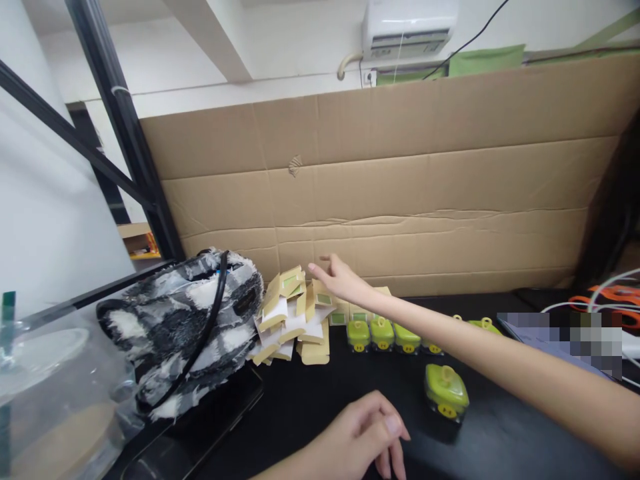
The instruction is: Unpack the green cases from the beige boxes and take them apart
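Observation:
My right hand (340, 277) is stretched out over the far side of the table, thumb and forefinger apart, with nothing seen in it. Just beside and below it lies a heap of small flattened cardboard boxes (295, 320), cream outside and white inside. My left hand (367, 433) hovers near the front of the black table, its fingers loosely bent and apart, holding nothing visible. To its right, a green-lidded clear mini container (447, 392) with a yellow "H" label stands alone. Similar green-lidded containers (383, 333) form a row behind, partly hidden by my right forearm.
A shaggy black, grey and white bag (200, 327) stands left of the boxes, near a clear plastic tub (55, 400). A tall cardboard sheet (375, 187) closes off the back. At right lie a blurred phone-like screen (545, 343), white cables and orange-handled scissors (615, 303).

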### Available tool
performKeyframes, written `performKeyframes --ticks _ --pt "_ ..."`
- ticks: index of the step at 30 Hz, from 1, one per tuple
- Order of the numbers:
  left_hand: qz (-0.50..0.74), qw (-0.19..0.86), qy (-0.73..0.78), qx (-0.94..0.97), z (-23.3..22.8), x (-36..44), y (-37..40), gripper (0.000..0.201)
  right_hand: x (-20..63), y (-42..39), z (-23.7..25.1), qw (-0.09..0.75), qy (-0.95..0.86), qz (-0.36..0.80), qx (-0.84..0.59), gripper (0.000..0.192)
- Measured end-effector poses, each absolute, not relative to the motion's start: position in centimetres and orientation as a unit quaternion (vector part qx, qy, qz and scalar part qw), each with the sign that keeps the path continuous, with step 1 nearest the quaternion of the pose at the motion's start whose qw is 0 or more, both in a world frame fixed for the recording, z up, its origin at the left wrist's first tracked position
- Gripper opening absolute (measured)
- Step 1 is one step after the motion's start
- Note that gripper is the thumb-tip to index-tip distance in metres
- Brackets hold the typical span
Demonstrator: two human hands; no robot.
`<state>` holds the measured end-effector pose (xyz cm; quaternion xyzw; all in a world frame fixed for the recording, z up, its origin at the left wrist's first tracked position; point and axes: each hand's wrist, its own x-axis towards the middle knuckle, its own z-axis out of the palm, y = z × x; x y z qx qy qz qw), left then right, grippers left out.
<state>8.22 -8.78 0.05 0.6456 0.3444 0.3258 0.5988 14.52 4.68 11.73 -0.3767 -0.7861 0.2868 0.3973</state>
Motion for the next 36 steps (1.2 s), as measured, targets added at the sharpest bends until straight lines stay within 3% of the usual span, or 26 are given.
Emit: performKeyframes --ticks 3,7,9,11,14,20,22,25,31,36 --pt "0.322 0.589 0.355 0.650 0.1 8.3 -9.0 0.053 19.6 2.0 11.2 0.364 -0.833 0.231 -0.348 0.035" --pt "0.316 0.568 0.367 0.665 0.6 8.1 -9.3 0.043 26.9 -2.4 9.1 0.262 -0.908 0.168 -0.279 0.017" --pt "0.313 0.520 0.376 0.701 1.2 7.9 -9.6 0.032 29.9 -3.7 7.4 0.203 -0.928 0.070 -0.305 0.028" --pt "0.311 0.452 0.384 0.743 1.9 7.7 -9.8 0.020 32.0 -4.3 5.6 0.149 -0.921 0.011 -0.359 0.052" --pt "0.311 0.394 0.400 0.767 2.1 7.5 -9.8 0.024 33.0 -4.5 3.7 0.114 -0.913 0.039 -0.389 0.048" --pt "0.312 0.442 0.387 0.747 0.0 7.6 -9.1 0.082 30.1 -6.7 3.0 0.197 -0.894 0.215 -0.340 0.039" --pt "0.302 0.437 0.375 0.760 -0.3 7.7 -9.0 0.080 29.2 -7.6 2.8 0.235 -0.874 0.252 -0.342 0.028" --pt "0.294 0.406 0.374 0.780 0.1 8.2 -9.0 0.060 28.7 -8.4 2.1 0.285 -0.848 0.279 -0.348 0.010" --pt "0.306 0.433 0.403 0.746 0.4 8.8 -9.1 0.060 28.3 -9.0 1.3 0.313 -0.797 0.358 -0.372 0.018" --pt "0.296 0.427 0.409 0.750 0.3 8.7 -9.1 0.066 28.9 -8.7 1.6 0.363 -0.774 0.344 -0.388 0.022"
